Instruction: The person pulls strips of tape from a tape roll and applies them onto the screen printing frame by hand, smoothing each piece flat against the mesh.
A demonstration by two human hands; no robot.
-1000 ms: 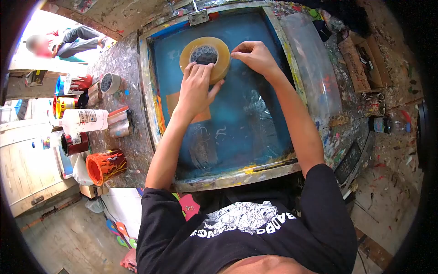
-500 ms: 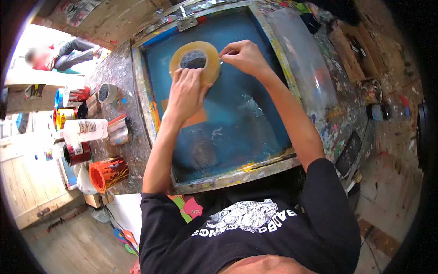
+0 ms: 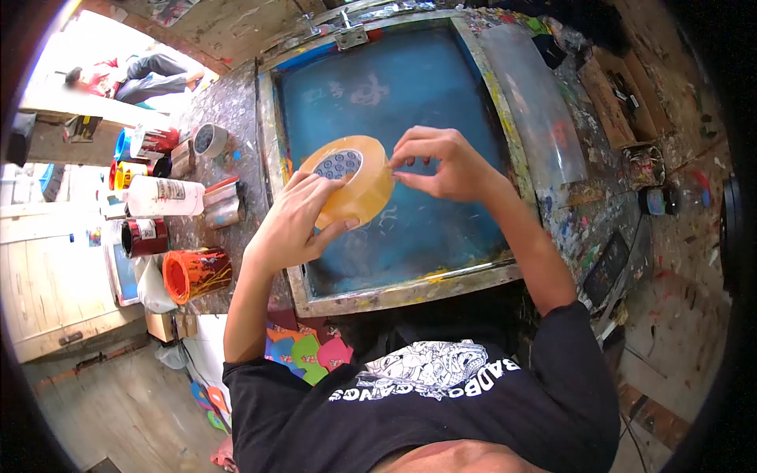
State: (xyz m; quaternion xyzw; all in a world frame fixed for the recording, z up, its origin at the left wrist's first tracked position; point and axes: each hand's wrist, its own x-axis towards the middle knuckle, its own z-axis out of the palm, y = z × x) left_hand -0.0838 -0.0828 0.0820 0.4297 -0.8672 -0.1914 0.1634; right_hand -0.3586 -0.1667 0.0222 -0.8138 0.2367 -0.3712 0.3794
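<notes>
Tape [image 3: 377, 193], a broad yellowish roll, sits tilted in the left hand [image 3: 293, 221], as the head view shows it, its hollow core turned up and toward that hand's side. I see the left fingers hooked over the near edge into the core while the thumb presses along the outer face below them, so that hand has a firm grasp of the roll. Its forearm slants up from the body, elbow bent, palm down.

Opposite, the right hand [image 3: 448, 167] comes in with its wrist turned inward. Thumb and forefinger come close together at the roll's far side from the left fingers, the others curled loosely behind; whether they pinch a loose end, I cannot tell.

Beneath both sets of fingers lies a blue screen [image 3: 441, 87], and its paint-marked wooden frame [image 3: 410, 293] runs between them and the black shirt [image 3: 426, 422]. Well out beyond the left fingers stand a white bottle [image 3: 164, 195] and an orange-smeared can [image 3: 206, 274]; past the right fingers lies clear plastic sheeting [image 3: 536, 102].
</notes>
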